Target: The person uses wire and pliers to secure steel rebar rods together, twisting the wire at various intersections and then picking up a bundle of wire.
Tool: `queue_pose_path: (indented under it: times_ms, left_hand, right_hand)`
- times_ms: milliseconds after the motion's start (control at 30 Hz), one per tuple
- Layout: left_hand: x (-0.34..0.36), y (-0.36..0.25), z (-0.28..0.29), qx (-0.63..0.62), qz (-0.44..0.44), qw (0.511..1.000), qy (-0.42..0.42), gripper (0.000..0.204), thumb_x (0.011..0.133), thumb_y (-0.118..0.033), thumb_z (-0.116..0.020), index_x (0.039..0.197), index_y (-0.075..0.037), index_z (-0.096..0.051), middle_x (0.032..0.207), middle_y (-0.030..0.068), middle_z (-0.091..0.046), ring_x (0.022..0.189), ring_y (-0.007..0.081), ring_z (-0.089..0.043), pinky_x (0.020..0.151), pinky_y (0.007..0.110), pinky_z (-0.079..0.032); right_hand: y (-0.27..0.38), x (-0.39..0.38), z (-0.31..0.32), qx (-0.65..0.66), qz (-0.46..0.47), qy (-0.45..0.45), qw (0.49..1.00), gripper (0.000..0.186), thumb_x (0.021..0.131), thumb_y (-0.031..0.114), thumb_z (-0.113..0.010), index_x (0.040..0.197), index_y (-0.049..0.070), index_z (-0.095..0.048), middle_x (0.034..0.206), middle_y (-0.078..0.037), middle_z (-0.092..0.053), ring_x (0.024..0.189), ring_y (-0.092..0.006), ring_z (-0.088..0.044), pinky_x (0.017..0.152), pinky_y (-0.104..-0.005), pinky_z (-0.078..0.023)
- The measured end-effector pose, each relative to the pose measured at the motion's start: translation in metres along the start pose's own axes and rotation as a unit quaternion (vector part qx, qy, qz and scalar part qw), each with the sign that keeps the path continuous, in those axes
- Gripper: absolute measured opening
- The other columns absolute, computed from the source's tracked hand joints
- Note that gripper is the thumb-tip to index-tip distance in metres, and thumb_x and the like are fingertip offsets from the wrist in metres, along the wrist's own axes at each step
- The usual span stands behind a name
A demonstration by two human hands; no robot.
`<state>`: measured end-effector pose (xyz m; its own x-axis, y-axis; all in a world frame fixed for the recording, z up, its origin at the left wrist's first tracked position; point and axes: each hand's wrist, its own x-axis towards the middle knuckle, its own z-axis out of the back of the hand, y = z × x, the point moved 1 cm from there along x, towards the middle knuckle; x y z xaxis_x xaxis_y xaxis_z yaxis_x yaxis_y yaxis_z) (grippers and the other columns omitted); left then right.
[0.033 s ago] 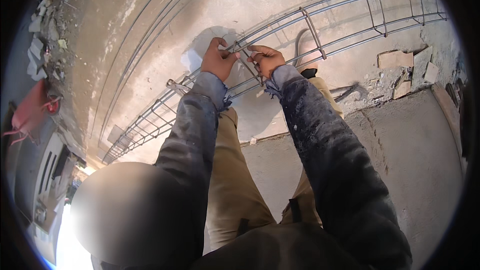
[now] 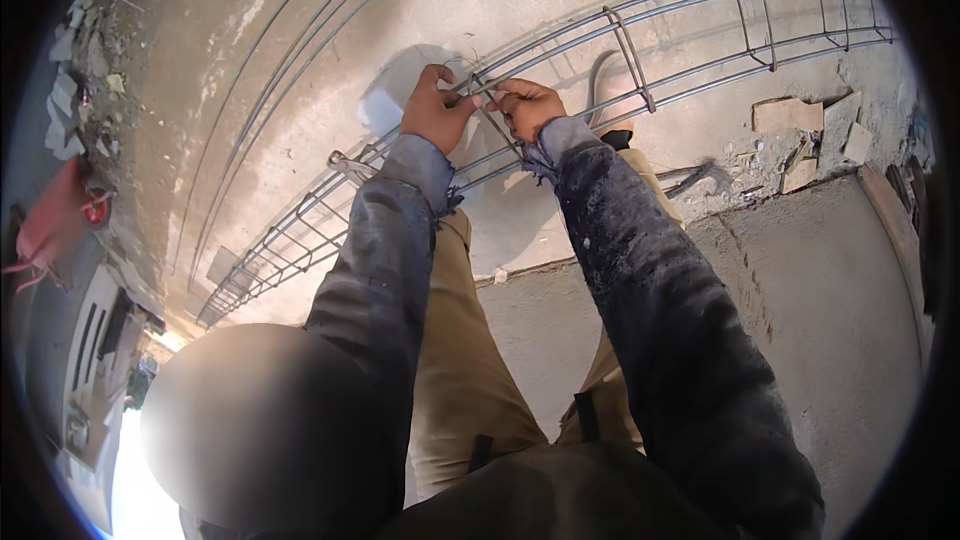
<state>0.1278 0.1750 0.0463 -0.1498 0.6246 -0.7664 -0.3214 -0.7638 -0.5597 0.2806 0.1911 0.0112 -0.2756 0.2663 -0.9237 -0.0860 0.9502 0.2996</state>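
A long steel reinforcement cage (image 2: 760,20) with rectangular stirrups runs diagonally across the pale floor. My left hand (image 2: 438,112) is closed at one of its stirrup corners, thumb and forefinger pinched by a thin wire (image 2: 462,64). Just right of it, my right hand (image 2: 530,112) has curled fingers at the same joint, nearly touching the left; what these fingers grip is too small to make out. A metal tool (image 2: 350,168) lies on the cage left of my hands. My legs (image 2: 465,340) are below, and my right foot (image 2: 615,80) shows beneath the bars.
Loose rods (image 2: 270,60) lie beyond the cage. Rubble (image 2: 85,80) and a red wheelbarrow (image 2: 48,220) are at the left. Broken slabs (image 2: 785,115) and a plank (image 2: 890,250) are at the right, by a grey step edge (image 2: 800,270). A blurred oval hides the lower left.
Both hands have shifted slightly upward in the picture, and the fingers of my right hand sit a little closer to my left hand at the stirrup joint.
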Motion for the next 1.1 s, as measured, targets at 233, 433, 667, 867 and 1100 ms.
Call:
queue_pose_path:
  times_ms: [233, 433, 667, 867, 1100]
  left_hand:
    - [0.028, 0.008, 0.012, -0.232, 0.181, 0.950, 0.102, 0.036, 0.087, -0.035, -0.049, 0.081, 0.000, -0.056, 0.070, 0.0075, -0.060, 0.064, 0.0143, -0.056, 0.056, 0.026, -0.040]
    - [0.041, -0.004, 0.014, -0.171, 0.225, 0.934, 0.218, 0.041, 0.085, -0.037, -0.050, 0.066, -0.002, -0.061, 0.065, 0.0057, -0.060, 0.064, 0.0135, -0.053, 0.061, 0.028, -0.040]
    - [0.037, 0.016, 0.023, -0.010, 0.040, 0.960, 0.277, 0.028, 0.080, -0.027, -0.057, 0.063, -0.005, -0.063, 0.064, 0.0043, -0.059, 0.064, 0.0157, -0.052, 0.060, 0.028, -0.039]
    - [0.001, 0.001, 0.020, 0.006, 0.044, 0.978, 0.205, 0.027, 0.081, -0.021, -0.057, 0.062, -0.002, -0.061, 0.076, 0.0108, -0.059, 0.076, 0.0212, -0.054, 0.070, 0.032, -0.040]
    - [-0.030, -0.006, 0.002, 0.239, -0.161, 0.956, -0.053, 0.018, 0.079, -0.015, -0.059, 0.067, -0.002, -0.064, 0.111, 0.0089, -0.050, 0.112, 0.0296, -0.038, 0.090, 0.044, -0.031]
  right_hand:
    - [-0.017, 0.004, -0.015, 0.103, 0.053, -0.033, 0.993, 0.015, 0.083, 0.006, -0.059, 0.095, -0.001, -0.065, 0.080, -0.004, -0.064, 0.066, -0.0088, -0.053, 0.059, -0.0205, -0.043]
    - [-0.013, -0.003, -0.021, 0.095, 0.072, -0.041, 0.992, 0.013, 0.084, 0.005, -0.058, 0.093, -0.001, -0.065, 0.077, -0.003, -0.062, 0.065, -0.0077, -0.051, 0.059, -0.0202, -0.041]
    - [-0.021, -0.006, -0.022, -0.083, 0.130, -0.100, 0.983, 0.016, 0.087, 0.012, -0.054, 0.091, 0.000, -0.065, 0.072, -0.003, -0.060, 0.067, -0.0086, -0.050, 0.063, -0.0234, -0.041]
    - [-0.008, -0.027, -0.040, -0.261, 0.231, -0.139, 0.927, 0.018, 0.082, 0.015, -0.056, 0.090, 0.000, -0.062, 0.079, -0.015, -0.063, 0.072, -0.0265, -0.060, 0.068, -0.0325, -0.046]
    - [0.008, -0.031, -0.044, -0.434, 0.206, -0.171, 0.861, 0.022, 0.083, 0.019, -0.055, 0.088, 0.000, -0.062, 0.077, -0.024, -0.061, 0.077, -0.0381, -0.059, 0.069, -0.0433, -0.047]
